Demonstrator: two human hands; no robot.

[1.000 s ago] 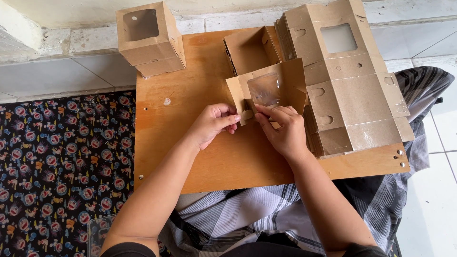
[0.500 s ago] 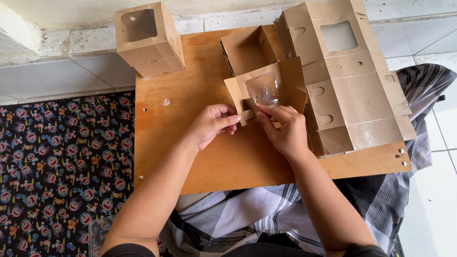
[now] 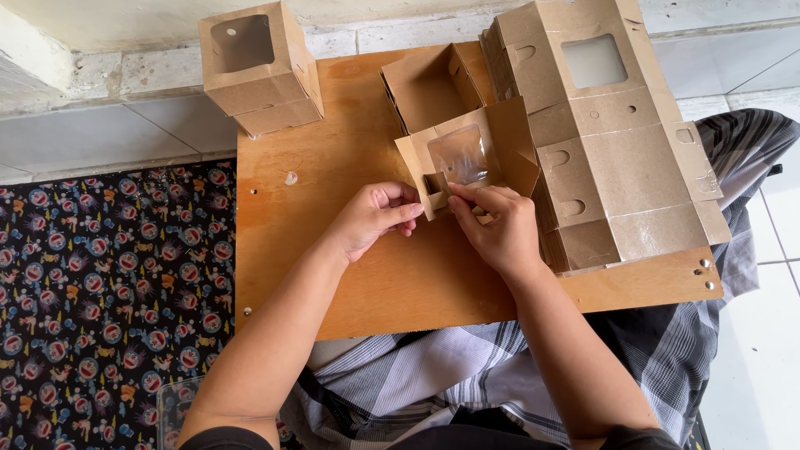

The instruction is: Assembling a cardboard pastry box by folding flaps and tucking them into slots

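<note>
Both hands pinch the near flap of a half-folded cardboard box (image 3: 471,154) with a clear window, at the middle of a wooden desk (image 3: 400,275): left hand (image 3: 375,218) and right hand (image 3: 496,225) side by side. A finished box (image 3: 258,71) stands far left; flat boxes (image 3: 617,158) lie stacked right.

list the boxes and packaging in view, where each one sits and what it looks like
Half-folded box: centre of the wooden board, brown card, clear window, held by left hand and right hand.
Finished box: board's far left corner, brown cube, window on top.
Open box: behind the half-folded one, brown, empty.
Flat box stack: right side of the board, brown unfolded blanks with windows.
</note>
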